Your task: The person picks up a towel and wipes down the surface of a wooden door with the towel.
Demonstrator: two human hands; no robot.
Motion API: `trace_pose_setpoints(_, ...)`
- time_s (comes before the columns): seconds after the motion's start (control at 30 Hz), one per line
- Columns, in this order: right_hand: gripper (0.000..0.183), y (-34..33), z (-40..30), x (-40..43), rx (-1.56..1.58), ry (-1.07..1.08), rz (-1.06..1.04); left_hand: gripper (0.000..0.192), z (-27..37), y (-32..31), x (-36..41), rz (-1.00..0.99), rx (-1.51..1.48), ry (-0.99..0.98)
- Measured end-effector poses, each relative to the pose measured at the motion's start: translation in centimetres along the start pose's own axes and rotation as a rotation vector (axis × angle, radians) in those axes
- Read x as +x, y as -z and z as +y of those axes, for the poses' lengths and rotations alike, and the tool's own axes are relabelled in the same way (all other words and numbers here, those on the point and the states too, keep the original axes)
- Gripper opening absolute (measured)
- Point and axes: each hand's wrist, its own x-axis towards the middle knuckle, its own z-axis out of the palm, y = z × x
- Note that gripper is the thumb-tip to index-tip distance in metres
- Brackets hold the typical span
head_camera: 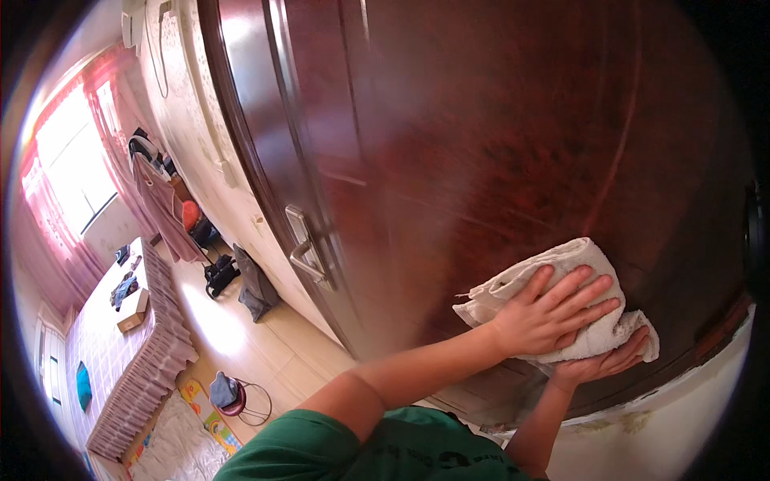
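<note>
A folded white towel point(577, 258) lies against or just before the dark reddish-brown wooden door point(433, 150), low on its right side. My left hand point(556, 315) rests flat over the towel with spread fingers, holding it from the outer side. Beneath it, my right hand point(607, 358) grips the towel's lower edge, and part of that hand is hidden by the cloth. Whether the towel touches the door all along cannot be seen. Streaks and a hazy sheen show on the door panel. A metal lever handle point(307, 255) is fixed near the door's left edge.
To the left is a bed point(108, 355) with a cardboard box point(132, 311) on it. A round stool point(231, 400) holds a grey cloth. Bags point(255, 288) lie along the wall. Pale wall point(649, 445) borders the door at lower right.
</note>
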Motion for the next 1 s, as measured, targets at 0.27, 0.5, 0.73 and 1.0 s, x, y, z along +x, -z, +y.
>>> trace_pose_setpoints(0.27, 0.079, 0.3, 0.1, -1.0, -0.015, 0.046, -0.014, 0.060, 0.8, -0.1, -1.3, -0.066, -0.042, -0.006)
trace_pose_setpoints(0.5, 0.078, 0.9, 1.6, -5.9, -0.074, -0.025, -0.125, 0.059, 2.2, -1.3, -4.1, -0.122, -0.074, -0.085)
trace_pose_setpoints(0.73, 0.072, 1.1, 2.7, -8.8, -0.131, -0.060, -0.113, 0.057, 2.9, -0.6, -4.5, -0.243, -0.113, -0.154)
trace_pose_setpoints(1.0, 0.081, 1.0, 2.5, -11.3, -0.099, -0.171, -0.247, 0.054, 2.7, -0.7, -5.7, -0.363, -0.043, -0.241)
